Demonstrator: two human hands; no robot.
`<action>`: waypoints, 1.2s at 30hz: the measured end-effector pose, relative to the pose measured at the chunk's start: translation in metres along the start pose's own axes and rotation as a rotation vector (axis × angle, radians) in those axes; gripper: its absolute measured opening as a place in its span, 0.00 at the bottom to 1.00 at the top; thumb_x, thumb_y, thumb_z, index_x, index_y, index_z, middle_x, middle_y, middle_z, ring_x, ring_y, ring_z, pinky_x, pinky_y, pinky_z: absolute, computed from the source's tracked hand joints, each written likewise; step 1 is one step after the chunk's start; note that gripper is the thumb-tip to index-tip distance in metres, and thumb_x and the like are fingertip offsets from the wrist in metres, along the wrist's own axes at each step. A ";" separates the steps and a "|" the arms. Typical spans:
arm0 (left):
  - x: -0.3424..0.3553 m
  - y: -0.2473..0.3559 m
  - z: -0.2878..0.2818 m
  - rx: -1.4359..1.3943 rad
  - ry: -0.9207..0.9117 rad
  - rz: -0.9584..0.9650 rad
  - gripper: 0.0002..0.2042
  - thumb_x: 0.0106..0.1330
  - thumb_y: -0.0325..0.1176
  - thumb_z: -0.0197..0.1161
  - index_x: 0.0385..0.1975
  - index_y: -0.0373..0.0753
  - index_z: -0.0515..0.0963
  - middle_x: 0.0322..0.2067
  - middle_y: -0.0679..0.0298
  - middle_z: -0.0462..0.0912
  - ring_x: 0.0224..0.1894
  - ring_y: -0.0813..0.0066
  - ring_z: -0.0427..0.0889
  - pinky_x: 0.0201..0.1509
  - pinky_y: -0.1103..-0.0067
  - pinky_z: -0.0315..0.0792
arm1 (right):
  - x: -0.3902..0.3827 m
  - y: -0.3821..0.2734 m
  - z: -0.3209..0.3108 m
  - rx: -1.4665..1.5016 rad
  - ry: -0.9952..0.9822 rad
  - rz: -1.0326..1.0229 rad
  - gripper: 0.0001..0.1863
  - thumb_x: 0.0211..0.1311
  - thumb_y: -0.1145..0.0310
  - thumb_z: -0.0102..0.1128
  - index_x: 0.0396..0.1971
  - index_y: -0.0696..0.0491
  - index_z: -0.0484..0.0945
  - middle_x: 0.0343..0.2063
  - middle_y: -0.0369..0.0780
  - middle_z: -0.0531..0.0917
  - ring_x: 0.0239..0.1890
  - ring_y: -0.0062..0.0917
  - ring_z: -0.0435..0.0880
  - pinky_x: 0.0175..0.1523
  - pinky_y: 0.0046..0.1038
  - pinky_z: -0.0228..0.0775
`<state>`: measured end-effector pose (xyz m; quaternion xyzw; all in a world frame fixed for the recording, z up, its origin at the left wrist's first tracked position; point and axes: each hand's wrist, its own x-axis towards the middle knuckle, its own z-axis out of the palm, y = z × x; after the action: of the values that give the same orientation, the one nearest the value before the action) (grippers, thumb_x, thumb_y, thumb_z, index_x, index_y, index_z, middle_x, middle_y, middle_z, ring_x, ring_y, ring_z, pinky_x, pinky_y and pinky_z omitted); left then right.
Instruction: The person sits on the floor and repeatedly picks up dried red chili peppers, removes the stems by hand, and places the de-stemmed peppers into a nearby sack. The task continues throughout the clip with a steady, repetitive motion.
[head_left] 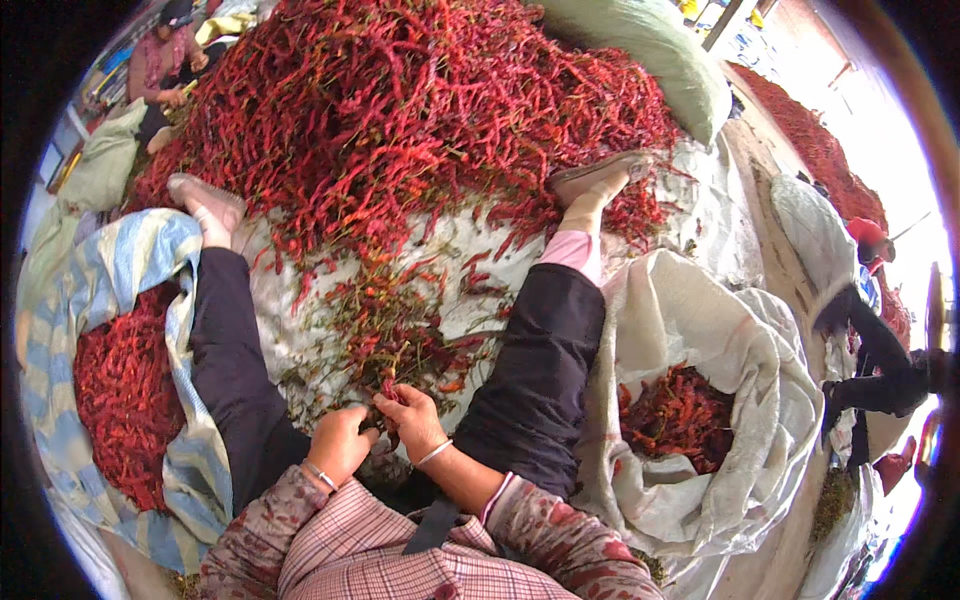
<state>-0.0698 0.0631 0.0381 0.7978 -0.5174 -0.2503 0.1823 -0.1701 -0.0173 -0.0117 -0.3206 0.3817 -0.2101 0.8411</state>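
Right fingers [392, 408] pinched peppers [388, 385]; left fingers [353, 416], I couldn't tell. Two bags [780, 400] had some; a big heap [420, 120] was left.

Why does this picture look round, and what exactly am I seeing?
No robot here: a person works with two bare hands. A wide fisheye camera on their head looks down, so straight edges bend near the rim. Beyond the person's lap, a heap of red chilies lies on a white sheet. The right hand pinches some red chilies; whether the left hand, close beside it, holds any is unclear. A blue-and-white sack at left and a white sack at right contain more chilies.
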 end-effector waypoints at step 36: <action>-0.015 -0.052 -0.054 0.219 0.289 0.107 0.09 0.50 0.28 0.58 0.30 0.32 0.72 0.18 0.60 0.70 0.20 0.66 0.73 0.23 0.76 0.66 | -0.037 -0.041 -0.015 -0.121 -0.065 -0.038 0.07 0.51 0.70 0.58 0.19 0.50 0.69 0.12 0.26 0.63 0.13 0.11 0.59 0.18 0.16 0.52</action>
<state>-0.0050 0.0996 0.0565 0.8118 -0.5518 -0.0649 0.1799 -0.2097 -0.0300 0.0285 -0.3849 0.3599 -0.1921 0.8279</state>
